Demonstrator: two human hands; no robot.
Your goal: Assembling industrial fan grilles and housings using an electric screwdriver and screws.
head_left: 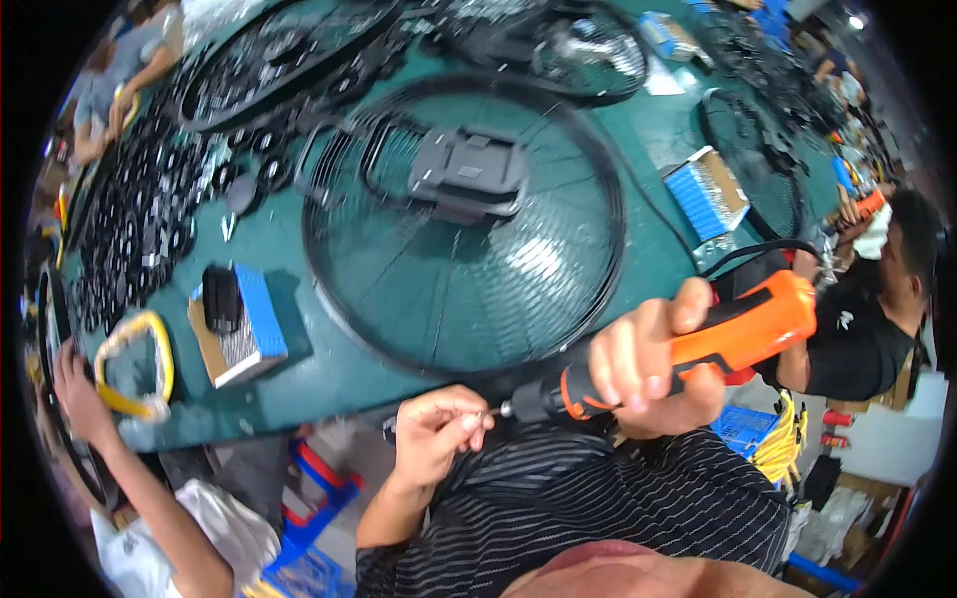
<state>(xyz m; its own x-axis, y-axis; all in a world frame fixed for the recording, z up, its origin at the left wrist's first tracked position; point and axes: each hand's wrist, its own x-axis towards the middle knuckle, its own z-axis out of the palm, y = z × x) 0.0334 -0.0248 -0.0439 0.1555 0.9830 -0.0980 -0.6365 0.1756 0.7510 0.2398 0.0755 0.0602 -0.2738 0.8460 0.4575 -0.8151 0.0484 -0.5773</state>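
A long work table with a dark green top [299,379] fills most of the view. Below its near edge a pale grey floor [344,448] shows. One small bright lamp [855,21] shines at the far upper right.

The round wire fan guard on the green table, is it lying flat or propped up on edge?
Lying flat. The fan guard rests face-down on the green table, its whole ring visible, with a dark motor bracket at its centre.

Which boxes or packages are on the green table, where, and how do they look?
Open blue box: table's left, near edge; a black part lies on it.
Open blue box: right of the large wire fan guard; silvery contents.
Small blue box: far side, upper right.
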